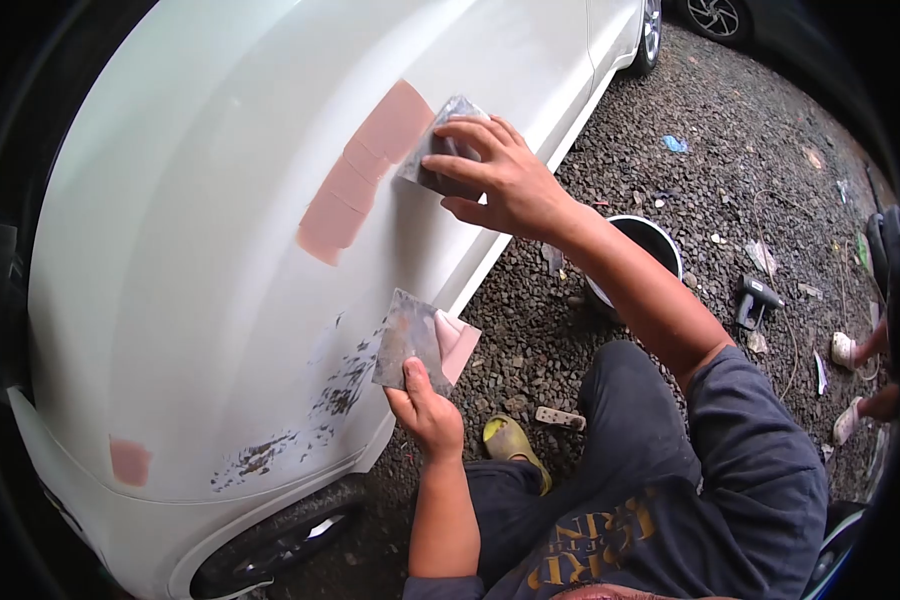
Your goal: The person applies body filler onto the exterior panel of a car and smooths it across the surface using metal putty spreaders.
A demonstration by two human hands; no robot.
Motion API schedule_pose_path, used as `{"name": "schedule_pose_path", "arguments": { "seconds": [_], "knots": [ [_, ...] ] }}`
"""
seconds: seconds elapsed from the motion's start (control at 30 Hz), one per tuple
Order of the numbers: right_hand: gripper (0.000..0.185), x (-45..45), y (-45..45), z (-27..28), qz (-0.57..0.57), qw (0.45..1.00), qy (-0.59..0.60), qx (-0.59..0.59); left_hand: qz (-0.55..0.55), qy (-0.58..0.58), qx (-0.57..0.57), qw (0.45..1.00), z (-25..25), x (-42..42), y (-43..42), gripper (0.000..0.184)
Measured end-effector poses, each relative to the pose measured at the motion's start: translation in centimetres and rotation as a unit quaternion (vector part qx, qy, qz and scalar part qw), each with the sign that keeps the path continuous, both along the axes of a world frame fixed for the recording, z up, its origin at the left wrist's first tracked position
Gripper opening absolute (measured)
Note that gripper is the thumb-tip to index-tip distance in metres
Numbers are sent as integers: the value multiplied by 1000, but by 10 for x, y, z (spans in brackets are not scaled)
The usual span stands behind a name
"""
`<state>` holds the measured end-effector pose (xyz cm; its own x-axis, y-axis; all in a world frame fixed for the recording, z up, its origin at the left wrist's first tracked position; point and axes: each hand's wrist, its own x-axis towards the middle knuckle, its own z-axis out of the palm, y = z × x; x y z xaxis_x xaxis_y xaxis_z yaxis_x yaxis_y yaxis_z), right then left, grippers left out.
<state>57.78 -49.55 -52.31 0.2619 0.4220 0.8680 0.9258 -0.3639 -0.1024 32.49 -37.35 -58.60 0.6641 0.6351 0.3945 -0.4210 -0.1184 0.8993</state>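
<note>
- White car panel (200, 200): smooth, glossy and curved, beside dark gravel (710, 170).
- Scraped area (340, 388): low on the panel near the wheel arch, broken into dark, ragged flecks.
- Long pink strip (355, 180): flat on the panel, slanting, with fine ridges across its middle and rough edges.
- Grey plate (398, 345): smeared and stained, held out in front of the scraped area. The left grip (430, 415) clasps it, thumb across its face.
- Grey spreader (454, 147): flat and streaked, beside the strip's upper right edge. The right grip (515, 185) holds it, fingers splayed over its face.
- Pink putty (454, 347): a pale, smooth lump along the plate's right side.
- Small pink patch (130, 461): squarish, at the panel's lower left.
</note>
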Motion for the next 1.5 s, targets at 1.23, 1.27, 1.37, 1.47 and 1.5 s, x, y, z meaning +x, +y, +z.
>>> {"name": "schedule_pose_path", "arguments": {
  "seconds": [1.23, 1.27, 1.37, 1.47, 1.5],
  "knots": [
    [58, -20, 39, -22, 32, 998, -2, 53, -20, -25, 22, 999, 1, -12, -8, 45],
    [59, -22, 36, -26, 27, 998, 7, 48, -19, -23, 20, 999, 2, -13, -8, 45],
    [61, -35, 29, -10, 15, 999, 16, 45, -22, -32, 18, 999, 6, -12, -8, 45],
    [62, -44, 42, 18, 10, 997, -1, 71, -11, -28, 19, 999, 2, -12, -8, 45],
    [62, -41, 49, 24, 14, 997, -6, 81, -4, -26, 19, 999, 1, -12, -8, 45]
  ]
}}
